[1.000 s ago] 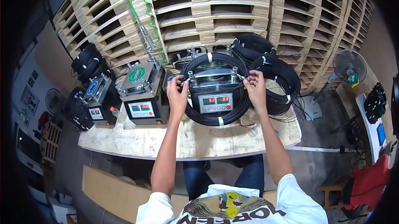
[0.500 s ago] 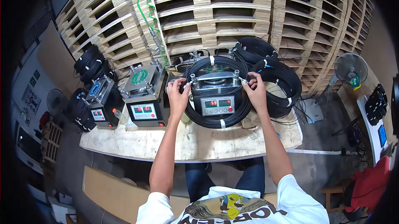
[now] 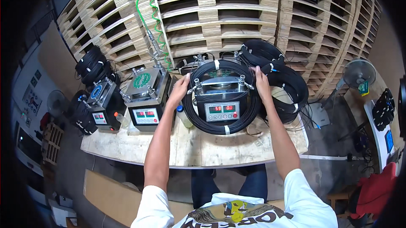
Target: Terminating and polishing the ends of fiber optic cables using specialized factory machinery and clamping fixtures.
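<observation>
Seen from the head camera, a person's left hand [image 3: 178, 91] and right hand [image 3: 261, 85] flank a black cable coil [image 3: 211, 127] looped around a machine [image 3: 222, 112] on the table [image 3: 198, 152], fingers extended, whether either grip has hold unclear; near the left hand stands a blue-capped bottle [image 3: 185, 119], contents too small to make out

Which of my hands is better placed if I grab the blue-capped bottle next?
Probably your left hand: it's at the black coil's left side, just beyond the blue-capped bottle. Your right hand is across the coil.
</observation>
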### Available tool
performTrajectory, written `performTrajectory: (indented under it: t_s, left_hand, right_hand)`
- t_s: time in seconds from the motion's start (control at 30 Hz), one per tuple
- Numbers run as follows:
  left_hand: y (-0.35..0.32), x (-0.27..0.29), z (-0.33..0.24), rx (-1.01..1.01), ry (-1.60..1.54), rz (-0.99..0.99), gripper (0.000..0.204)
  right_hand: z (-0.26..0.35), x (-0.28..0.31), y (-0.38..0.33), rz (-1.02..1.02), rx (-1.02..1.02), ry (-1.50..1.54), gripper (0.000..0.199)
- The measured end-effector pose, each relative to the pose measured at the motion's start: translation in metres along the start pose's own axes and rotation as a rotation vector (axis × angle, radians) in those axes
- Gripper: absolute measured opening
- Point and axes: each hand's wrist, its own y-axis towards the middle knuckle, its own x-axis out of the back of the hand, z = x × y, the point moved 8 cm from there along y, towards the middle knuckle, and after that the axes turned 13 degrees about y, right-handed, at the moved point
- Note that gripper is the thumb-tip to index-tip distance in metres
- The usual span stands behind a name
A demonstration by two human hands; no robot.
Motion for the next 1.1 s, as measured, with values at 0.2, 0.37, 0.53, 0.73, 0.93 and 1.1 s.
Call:
performTrajectory:
  t_s: [0.2,0.37,0.53,0.73,0.93,1.1]
  left_hand:
    - [0.005,-0.019,0.01,0.024,-0.042,-0.021,0.07]
    - [0.011,-0.018,0.022,0.087,-0.061,-0.032,0.067]
    - [0.014,-0.023,0.003,-0.02,-0.186,-0.018,0.059]
    - [0.021,-0.024,-0.002,-0.027,-0.132,0.047,0.056]
    - [-0.061,0.031,-0.06,-0.297,0.279,-0.432,0.025]
    - [-0.079,0.011,-0.063,-0.308,0.271,-0.234,0.017]
  right_hand:
    - [-0.026,0.015,-0.024,-0.045,0.036,0.05,0.061]
    - [-0.02,0.016,-0.035,-0.151,0.03,-0.037,0.059]
    - [-0.032,0.019,-0.042,-0.16,-0.05,-0.026,0.059]
    - [-0.034,0.025,-0.045,-0.222,-0.004,0.026,0.052]
    - [0.07,0.021,-0.075,-0.229,0.356,-0.278,0.02]
    - [0.071,0.0,-0.073,0.103,0.2,-0.244,0.02]
